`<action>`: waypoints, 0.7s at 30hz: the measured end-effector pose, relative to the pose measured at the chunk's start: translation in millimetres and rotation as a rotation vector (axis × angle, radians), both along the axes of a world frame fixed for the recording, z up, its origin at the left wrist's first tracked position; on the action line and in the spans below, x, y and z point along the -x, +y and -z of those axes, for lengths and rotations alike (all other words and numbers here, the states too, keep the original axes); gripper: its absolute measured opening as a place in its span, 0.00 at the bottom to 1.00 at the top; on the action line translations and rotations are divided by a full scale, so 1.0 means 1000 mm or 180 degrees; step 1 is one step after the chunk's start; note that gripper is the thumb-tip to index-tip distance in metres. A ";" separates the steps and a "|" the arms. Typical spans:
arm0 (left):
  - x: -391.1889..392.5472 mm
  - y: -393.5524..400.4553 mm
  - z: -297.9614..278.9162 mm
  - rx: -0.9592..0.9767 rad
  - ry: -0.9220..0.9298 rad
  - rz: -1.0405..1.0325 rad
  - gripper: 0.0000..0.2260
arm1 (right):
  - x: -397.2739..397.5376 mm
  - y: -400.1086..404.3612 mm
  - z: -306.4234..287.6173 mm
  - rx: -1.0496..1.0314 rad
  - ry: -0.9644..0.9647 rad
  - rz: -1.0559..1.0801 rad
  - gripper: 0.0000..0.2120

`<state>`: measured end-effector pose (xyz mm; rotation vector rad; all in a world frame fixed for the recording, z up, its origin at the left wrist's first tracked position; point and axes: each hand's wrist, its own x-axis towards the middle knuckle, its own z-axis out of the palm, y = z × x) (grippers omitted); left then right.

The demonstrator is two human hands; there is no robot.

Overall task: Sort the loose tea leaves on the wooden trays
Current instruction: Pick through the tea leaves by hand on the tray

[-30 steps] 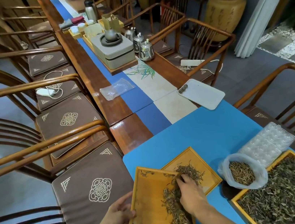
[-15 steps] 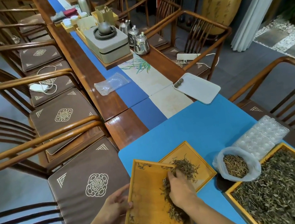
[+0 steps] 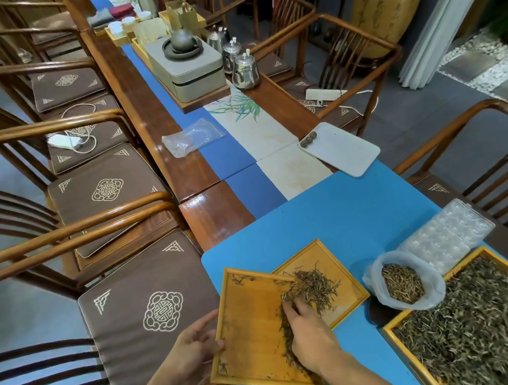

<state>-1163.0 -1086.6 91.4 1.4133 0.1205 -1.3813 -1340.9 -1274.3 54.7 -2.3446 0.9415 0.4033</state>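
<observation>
The left hand (image 3: 196, 347) is gripping the near tray (image 3: 249, 333) by its left rim, thumb side on the edge and fingers curled at it, apparently underneath. It looks to be holding that tray tipped and steady, since the tray's right edge is lying over the rim of the second tray (image 3: 338, 265) rather than flat on the blue tabletop (image 3: 330, 211). That overlap is probably deliberate: it is making a ramp, so leaves can be swept off one board onto the other.

The near tray is pointing its long axis away from the person and slightly to the right. Most of its floor is bare, with only a few stray leaves at the corners. The loose tea leaves (image 3: 312, 288) are lying in a band along its right edge and spilling onto the second tray, where they are heaping up. The strands are thin and long, mostly lying along the sweep direction, up and to the right.

The right hand (image 3: 308, 334) is resting palm down on that band with its fingers (image 3: 290, 309) loosely bent, raking into the leaves rather than pinching any; whether a few strands are caught under the fingertips cannot be told.

Further right, a plastic bag (image 3: 402, 282) is standing open with sorted leaves inside, and a large tray (image 3: 396, 329) full of unsorted leaves is sitting at the tabletop's near right corner, within easy reach.
</observation>
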 end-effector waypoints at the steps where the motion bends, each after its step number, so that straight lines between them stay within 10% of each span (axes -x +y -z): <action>1: 0.000 0.000 0.001 0.0006 0.0020 -0.0001 0.29 | 0.000 0.000 0.002 -0.0018 0.0042 0.0013 0.38; 21: -0.002 0.004 0.012 0.0142 0.0242 -0.0049 0.27 | 0.004 -0.008 0.005 0.0258 0.0253 -0.0055 0.37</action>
